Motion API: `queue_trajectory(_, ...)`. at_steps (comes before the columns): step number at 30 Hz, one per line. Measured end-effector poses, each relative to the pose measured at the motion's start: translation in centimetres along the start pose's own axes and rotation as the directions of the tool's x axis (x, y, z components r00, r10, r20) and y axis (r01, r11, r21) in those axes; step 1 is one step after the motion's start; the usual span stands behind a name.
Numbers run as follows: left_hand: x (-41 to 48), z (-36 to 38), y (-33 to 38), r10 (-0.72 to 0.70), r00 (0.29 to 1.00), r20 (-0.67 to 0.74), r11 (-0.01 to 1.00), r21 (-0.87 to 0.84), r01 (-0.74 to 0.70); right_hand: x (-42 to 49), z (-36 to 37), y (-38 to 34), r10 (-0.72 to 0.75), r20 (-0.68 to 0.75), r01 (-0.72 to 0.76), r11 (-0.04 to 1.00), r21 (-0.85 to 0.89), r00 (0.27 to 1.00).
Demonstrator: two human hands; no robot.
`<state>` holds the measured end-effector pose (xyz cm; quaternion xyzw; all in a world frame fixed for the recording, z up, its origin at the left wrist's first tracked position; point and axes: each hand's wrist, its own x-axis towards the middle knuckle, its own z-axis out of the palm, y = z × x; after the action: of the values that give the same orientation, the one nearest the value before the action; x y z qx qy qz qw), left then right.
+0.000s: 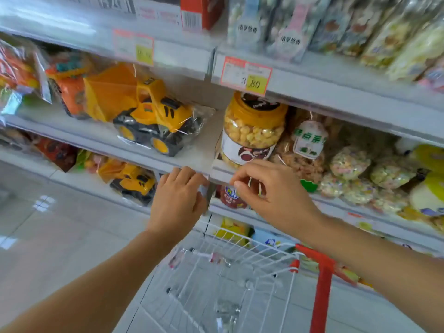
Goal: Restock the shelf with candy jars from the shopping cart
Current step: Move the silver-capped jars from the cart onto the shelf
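The candy jar stands upright at the left end of the shelf, label outward beside bagged snacks – likely just placed – while left hand and right hand hover at the shelf edge, fingers loosely curled, holding nothing.

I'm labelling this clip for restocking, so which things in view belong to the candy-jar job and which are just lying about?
Job: candy jar on the shelf; shopping cart; left hand and right hand at the shelf edge.
Lying about: bagged toy truck; price tag; snack bags.
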<state>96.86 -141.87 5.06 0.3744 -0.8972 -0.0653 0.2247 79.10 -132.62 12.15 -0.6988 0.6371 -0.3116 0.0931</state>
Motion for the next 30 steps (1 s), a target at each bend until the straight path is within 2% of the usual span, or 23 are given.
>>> queue_trajectory(3,-5.0,2.8,-4.4,-0.181,0.976,0.119,0.979,0.120,0.167,-1.1,6.7,1.1,0.089,0.137,-0.095,0.995,0.031,0.987)
queue_trajectory(8,-12.9,6.7,-10.6,-0.461,0.834,0.304,0.880,0.281,0.384,-2.9,18.1,3.4,0.178,0.346,-0.184,0.983,-0.013,0.921)
queue_trajectory(12,-17.7,9.1,-13.0,-0.572,0.733,0.368,0.819,0.303,0.487,-4.8,25.6,5.2,0.265,0.508,-0.271,0.960,-0.065,0.819)
queue_trajectory(14,-19.2,10.1,-13.5,-0.591,0.711,0.381,0.807,0.263,0.529,-5.5,28.7,5.9,0.305,0.572,-0.307,0.947,-0.096,0.762)
queue_trajectory(17,-20.7,11.1,-14.0,-0.564,0.736,0.375,0.823,0.176,0.540,-5.7,32.7,6.7,0.404,0.629,-0.420,0.898,-0.133,0.664)
queue_trajectory(20,-21.7,11.5,-14.5,-0.531,0.773,0.347,0.840,0.096,0.534,-5.4,36.2,7.6,0.519,0.657,-0.579,0.801,-0.151,0.547)
queue_trajectory(30,-24.3,12.7,-15.2,-0.454,0.835,0.311,0.878,-0.005,0.479,-6.3,45.3,11.2,0.622,0.660,-0.715,0.676,-0.179,0.422)
